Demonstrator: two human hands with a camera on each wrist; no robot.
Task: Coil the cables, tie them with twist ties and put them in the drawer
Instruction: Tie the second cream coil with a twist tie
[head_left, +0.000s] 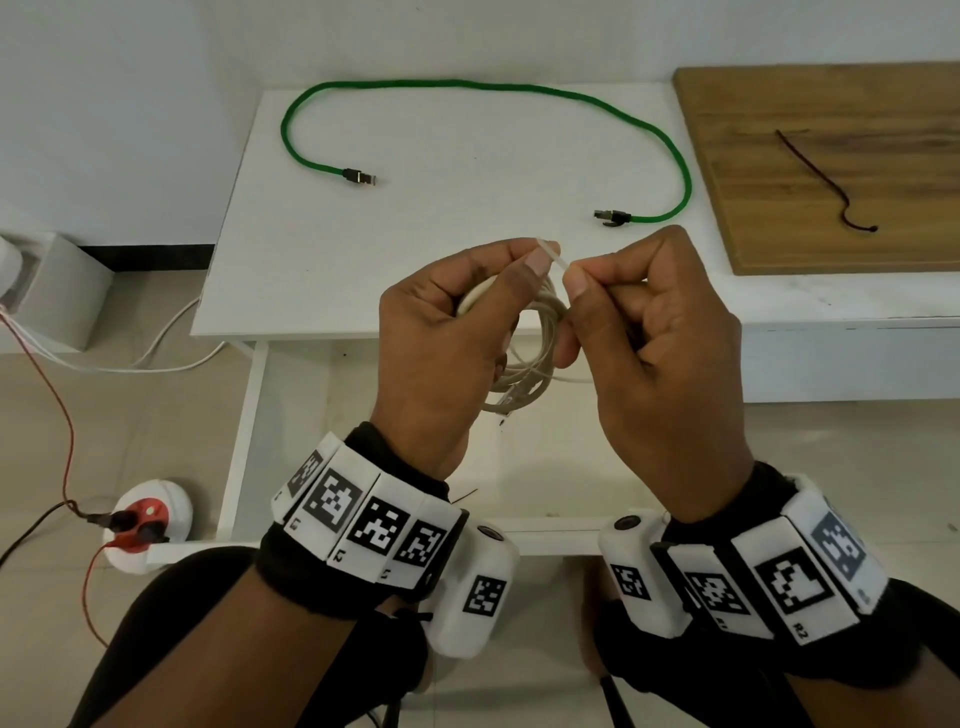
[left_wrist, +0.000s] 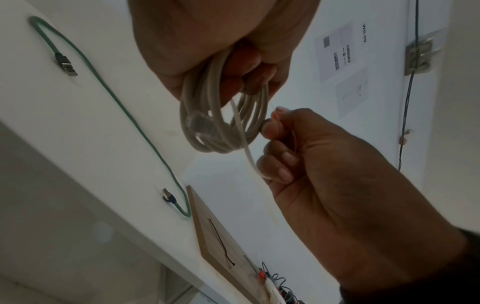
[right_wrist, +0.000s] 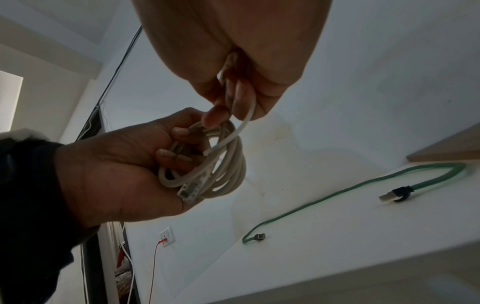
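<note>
Left hand (head_left: 441, 332): nearest to me, I clench it round the coil (head_left: 524, 358), raised in front of the table (head_left: 415, 291) edge.
Coil: grey cable, wound; I judge this step done.
Tie (head_left: 551, 254): white strip, passed through the coil, not yet twisted shut as far as I see.
Right hand (head_left: 660, 332): I pinch the tie between thumb and forefinger.
Green cable (head_left: 488, 88): lies uncoiled on the table, untouched.
Dark tie (head_left: 826, 182): waits on the board (head_left: 779, 104).
Drawer: not visible; nothing stored yet, I think.
</note>
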